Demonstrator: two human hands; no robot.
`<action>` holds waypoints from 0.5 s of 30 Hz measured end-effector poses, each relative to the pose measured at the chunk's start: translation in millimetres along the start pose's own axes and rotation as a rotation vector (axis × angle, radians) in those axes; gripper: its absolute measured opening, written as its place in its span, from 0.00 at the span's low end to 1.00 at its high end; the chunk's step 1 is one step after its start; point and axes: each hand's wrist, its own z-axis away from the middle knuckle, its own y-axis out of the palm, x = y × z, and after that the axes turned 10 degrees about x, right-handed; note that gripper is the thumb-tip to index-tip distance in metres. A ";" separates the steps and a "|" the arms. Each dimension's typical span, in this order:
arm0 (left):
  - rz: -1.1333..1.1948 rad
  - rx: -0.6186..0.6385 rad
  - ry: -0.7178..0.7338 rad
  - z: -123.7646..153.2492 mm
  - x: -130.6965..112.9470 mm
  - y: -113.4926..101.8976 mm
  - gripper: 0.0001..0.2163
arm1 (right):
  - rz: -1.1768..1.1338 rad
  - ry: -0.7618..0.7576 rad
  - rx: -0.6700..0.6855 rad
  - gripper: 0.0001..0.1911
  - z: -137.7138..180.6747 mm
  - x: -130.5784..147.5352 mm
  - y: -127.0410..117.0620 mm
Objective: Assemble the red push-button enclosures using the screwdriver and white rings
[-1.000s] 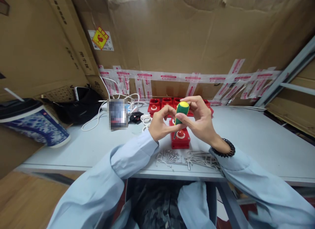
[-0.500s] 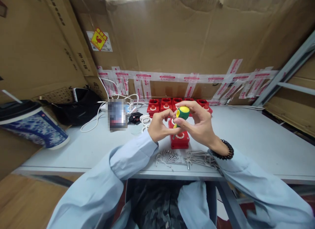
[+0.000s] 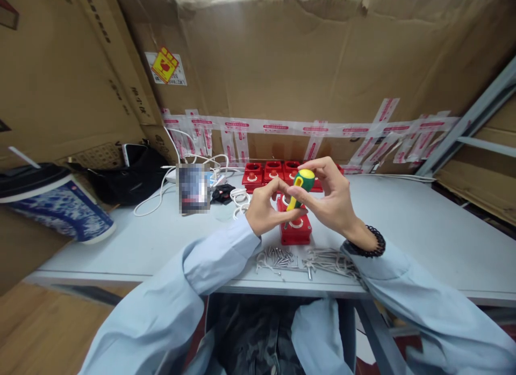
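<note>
A screwdriver (image 3: 303,181) with a stubby green and yellow handle stands tilted over a red box with a round white-ringed top (image 3: 296,232). My right hand (image 3: 332,195) is closed on the handle, thumb in front and fingers behind. Around the yellow neck curl the thumb and fingers of my left hand (image 3: 268,205); part of that grip is hidden behind the handle. The tip points down at the box's upper face, and whether it touches a screw is too small to tell.
Loose screws (image 3: 280,256) and a bundle of metal rods or long screws (image 3: 328,262) lie near the table's front edge. Several red button boxes (image 3: 252,177) line the back. White cables (image 3: 241,198), a black bag (image 3: 121,176) and a patterned cup (image 3: 68,208) are at left.
The right hand has turned the screwdriver handle and lifted slightly, so its yellow slot shows more. The left hand stays at the neck. The view has shifted a little.
</note>
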 end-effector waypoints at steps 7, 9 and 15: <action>0.011 0.113 -0.019 -0.5 -2.7 -3.8 0.06 | -0.086 0.045 0.209 0.16 -1.5 9.4 -8.9; -0.019 0.057 -0.021 -0.5 -4.4 -3.0 0.07 | 0.051 0.023 0.126 0.15 -1.4 10.6 -4.5; 0.088 0.019 -0.066 -0.7 -0.7 -4.2 0.12 | 0.124 0.006 0.083 0.15 -0.7 13.9 -1.2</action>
